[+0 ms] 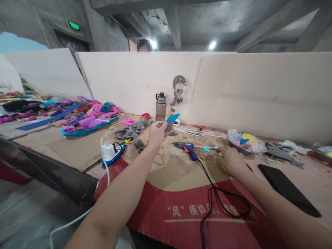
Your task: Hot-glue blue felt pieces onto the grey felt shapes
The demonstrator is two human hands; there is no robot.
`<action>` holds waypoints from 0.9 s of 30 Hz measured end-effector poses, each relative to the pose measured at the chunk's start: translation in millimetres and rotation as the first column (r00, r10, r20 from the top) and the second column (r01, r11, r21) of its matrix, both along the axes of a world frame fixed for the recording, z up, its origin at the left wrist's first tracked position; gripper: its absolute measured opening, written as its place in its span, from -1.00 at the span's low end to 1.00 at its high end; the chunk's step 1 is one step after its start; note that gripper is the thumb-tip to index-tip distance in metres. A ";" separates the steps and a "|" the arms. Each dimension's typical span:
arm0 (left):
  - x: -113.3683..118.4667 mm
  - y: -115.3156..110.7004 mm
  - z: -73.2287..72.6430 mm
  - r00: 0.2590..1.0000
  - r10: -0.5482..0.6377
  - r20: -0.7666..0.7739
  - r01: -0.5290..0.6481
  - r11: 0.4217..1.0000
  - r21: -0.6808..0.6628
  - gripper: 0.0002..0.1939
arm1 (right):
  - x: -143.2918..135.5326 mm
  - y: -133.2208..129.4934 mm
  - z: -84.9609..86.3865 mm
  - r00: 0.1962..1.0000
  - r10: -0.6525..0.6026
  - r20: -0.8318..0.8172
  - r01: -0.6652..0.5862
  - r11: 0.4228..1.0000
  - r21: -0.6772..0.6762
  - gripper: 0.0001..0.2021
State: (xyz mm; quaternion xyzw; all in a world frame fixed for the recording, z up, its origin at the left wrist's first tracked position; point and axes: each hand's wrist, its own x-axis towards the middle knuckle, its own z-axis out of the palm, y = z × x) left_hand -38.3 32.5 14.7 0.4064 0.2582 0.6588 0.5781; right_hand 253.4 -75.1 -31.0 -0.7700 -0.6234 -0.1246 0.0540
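Note:
My left hand (158, 133) is raised over the middle of the cardboard, its fingers closed on a blue felt piece (173, 118) and a grey piece beneath it. To the right, my right hand (228, 157) rests low over the cardboard, fingers bent round scissors (222, 167) with yellow and red handles, largely hidden under the palm. Between the hands lies a blue glue gun (190, 150), its nozzle pointing left. A small turquoise flower shape (206, 149) is near my right fingertips.
A bottle (161, 108) stands behind my left hand. Grey felt pieces (131, 130) and a power strip (113, 157) lie left. A bowl (242, 149) and black phone (289, 189) are right. A black cable (215, 188) loops across the front. Beyond the partition (135, 79), a person's head shows.

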 end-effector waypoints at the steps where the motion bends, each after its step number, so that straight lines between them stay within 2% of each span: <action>1: 0.2 -0.5 0.1 1.000 -0.001 -0.003 0.001 1.000 0.000 -0.85 | -7.2 7.2 1.8 0.999 0.001 -0.049 -0.002 1.000 -0.023 -0.65; 5: 0.2 -1.5 0.4 1.000 -0.019 -0.005 0.019 1.000 0.004 -0.87 | -26.4 34.9 0.5 0.999 0.037 -0.023 -0.039 0.996 -0.076 -0.70; 9: -0.1 -0.7 0.7 1.000 -0.020 -0.006 0.020 1.000 -0.005 -0.89 | -27.9 48.8 -8.8 0.999 0.011 -0.032 -0.013 0.996 -0.084 -0.74; 15: 1.6 -0.5 0.2 1.000 -0.008 0.002 0.008 1.000 -0.021 -0.90 | -28.8 48.7 -15.7 1.000 -0.006 -0.029 0.005 0.999 -0.035 -0.73; 21: 2.3 -2.3 -0.4 1.000 -0.017 -0.023 0.017 1.000 -0.020 -0.83 | -29.5 49.3 -15.5 0.988 -0.050 -0.149 0.045 0.998 -0.038 -0.73; 27: 2.0 -1.2 -0.3 0.999 -0.002 -0.033 0.001 1.000 -0.021 -0.84 | -38.0 37.9 -9.7 0.999 0.017 -0.033 -0.019 0.998 -0.062 -0.78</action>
